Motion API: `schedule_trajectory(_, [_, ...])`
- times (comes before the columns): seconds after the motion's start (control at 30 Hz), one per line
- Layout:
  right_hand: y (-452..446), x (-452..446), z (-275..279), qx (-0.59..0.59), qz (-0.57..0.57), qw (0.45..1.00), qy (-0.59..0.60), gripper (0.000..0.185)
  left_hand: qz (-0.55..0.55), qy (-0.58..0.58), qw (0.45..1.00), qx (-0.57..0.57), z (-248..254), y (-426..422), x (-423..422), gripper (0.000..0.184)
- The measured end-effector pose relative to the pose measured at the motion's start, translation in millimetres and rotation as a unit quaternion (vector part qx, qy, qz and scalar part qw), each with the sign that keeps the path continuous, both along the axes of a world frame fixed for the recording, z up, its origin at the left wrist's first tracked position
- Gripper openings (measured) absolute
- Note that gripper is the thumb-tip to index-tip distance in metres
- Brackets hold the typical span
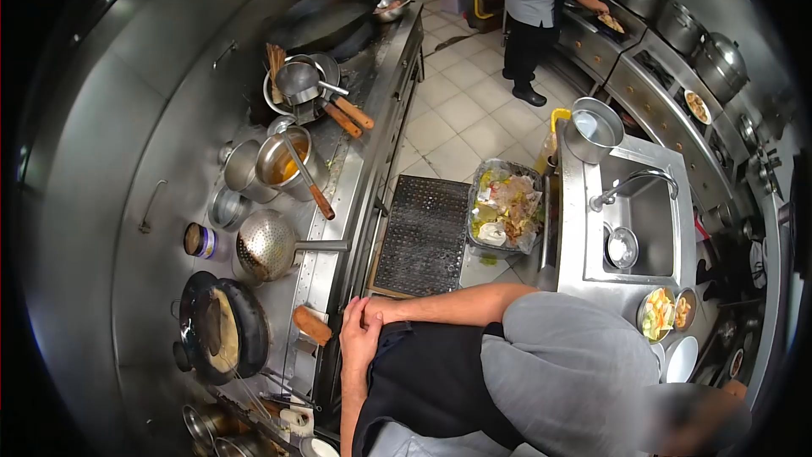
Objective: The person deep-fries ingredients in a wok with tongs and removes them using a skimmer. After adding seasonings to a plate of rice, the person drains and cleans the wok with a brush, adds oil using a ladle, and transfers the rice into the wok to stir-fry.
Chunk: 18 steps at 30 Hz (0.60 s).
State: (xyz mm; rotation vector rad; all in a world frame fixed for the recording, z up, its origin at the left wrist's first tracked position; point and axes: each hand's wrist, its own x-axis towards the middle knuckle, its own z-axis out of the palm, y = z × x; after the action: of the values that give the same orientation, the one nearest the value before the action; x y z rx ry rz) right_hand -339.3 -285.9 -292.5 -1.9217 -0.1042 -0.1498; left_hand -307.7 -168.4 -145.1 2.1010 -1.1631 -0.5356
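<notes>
Neither my left hand nor my right hand can be identified. In the lower middle, a person in a grey shirt and black apron [423, 385] stands at the left counter, with the head visible at lower right. That person's two bare hands [364, 322] rest together at the counter edge. Close to them lies an orange-brown cloth or block [313, 324]. A wok [258, 334] holding a pale, flat item [224, 334] is further left. Above the cloth, a perforated ladle [266, 245] points its handle toward the edge. A pot of orange liquid [288, 161] has a wooden-handled ladle [309, 178] across it.
A large wok [326, 21] occupies the upper left. A bin of scraps [506, 207] stands beside a black floor mat [420, 235]. Right of it is a sink [647, 220] with a metal pot [595, 129]. Another person [534, 0] works by the far stove.
</notes>
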Motion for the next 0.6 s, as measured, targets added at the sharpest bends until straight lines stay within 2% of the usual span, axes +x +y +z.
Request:
schedule_trajectory(0.23, [3.2,1.8,-11.2,-0.007,-0.024,1.000,0.019,0.016,-0.009,0.070,0.997,-0.011,-9.3,2.9,6.4,0.044])
schedule_trajectory(0.3, [4.8,6.1,-14.9,0.026,-0.030,0.998,0.045,0.016,-0.002,0.095,0.995,-0.028,-12.9,6.3,7.8,0.043])
schedule_trajectory(0.43, [11.0,15.0,-21.6,0.026,-0.024,0.996,0.077,0.015,0.014,0.100,0.994,-0.032,-14.1,15.0,11.1,0.041])
schedule_trajectory(0.53, [18.4,16.1,-15.1,0.091,-0.055,0.985,0.136,0.015,0.027,0.091,0.994,-0.045,-17.1,20.5,11.2,0.040])
schedule_trajectory(0.6, [20.8,17.6,-13.5,0.028,-0.037,0.995,0.084,0.014,0.044,0.102,0.992,-0.053,-15.3,23.9,8.1,0.040])
